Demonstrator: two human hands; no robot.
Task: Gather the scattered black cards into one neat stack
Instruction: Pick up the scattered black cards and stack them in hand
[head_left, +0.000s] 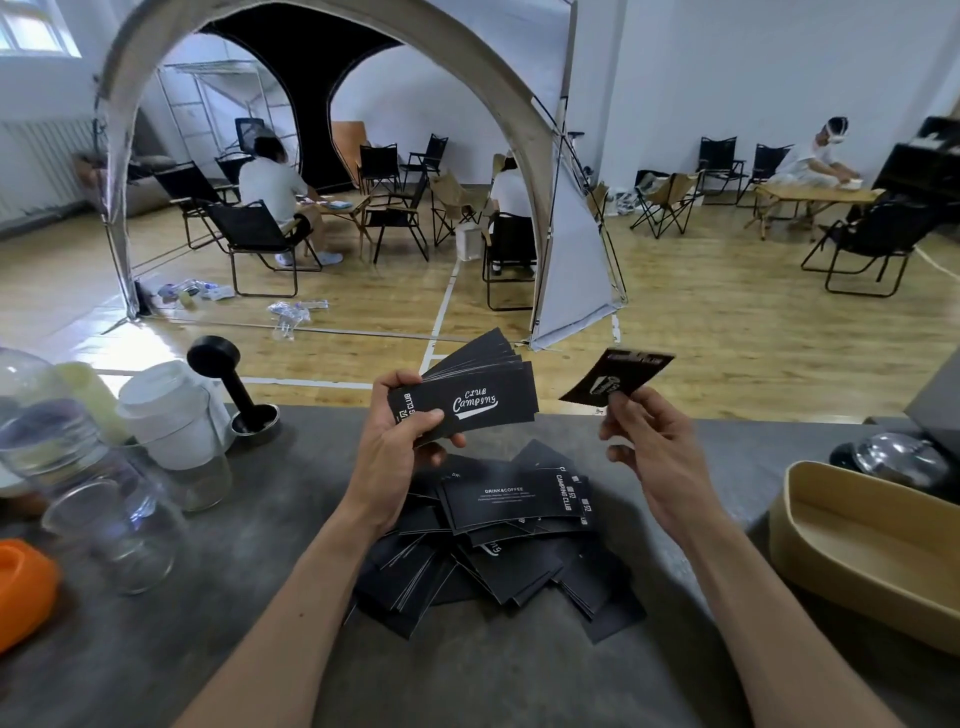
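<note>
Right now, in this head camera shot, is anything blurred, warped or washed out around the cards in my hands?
In the head view, the single card in the right hand is motion-blurred, its print unreadable; the fanned stack in the left hand is sharp, its lettering legible. The wide lens bends the counter edge, and the window at upper left is overexposed.

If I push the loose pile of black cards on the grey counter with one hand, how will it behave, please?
The pile of black cards would probably spread rather than move as one, since the cards overlap at many angles. They look thin and smooth, so they likely slide easily on the counter.
</note>
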